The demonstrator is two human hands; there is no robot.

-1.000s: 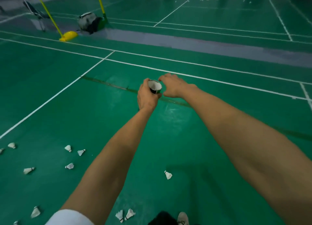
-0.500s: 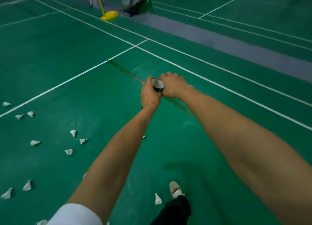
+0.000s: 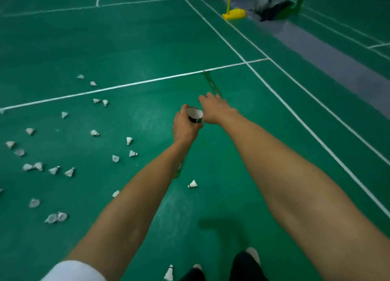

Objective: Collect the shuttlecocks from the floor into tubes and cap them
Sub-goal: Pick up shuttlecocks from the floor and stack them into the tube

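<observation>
Head view. The left hand [image 3: 185, 126] holds the tube [image 3: 195, 115] just under its open mouth, fingers and thumb curled round the dark wall. The grip looks firm, and the tube stands near upright. The right hand [image 3: 215, 110] sits just beside the tube's rim on the right. Its fingers stretch forward past the rim with nothing visible in them, and the palm side is hidden. No cap is seen. The tube's inside shows white; lining or feathers cannot be told.

Shuttlecocks [image 3: 129, 140] lie on the floor [image 3: 147, 48], most scattered left of the tube. A nearer shuttlecock [image 3: 192, 184] lies on the wearer's side of the tube.

Judgement: the step in hand is loading, and collection is far from finished.
- Hold the tube low enough to leave the mouth clear.
- Lift each shuttlecock by the cork and feed it cork first, in line with the tube, so the feathers nest rather than crush.
- Take the nearer one first, then the scatter to the left.
- Risk: tipping the tube while stooping may spill its contents.

Far beyond the tube, to its right, stand a yellow post base [image 3: 234, 14] and a grey bag [image 3: 272, 5], neither in the way.
</observation>
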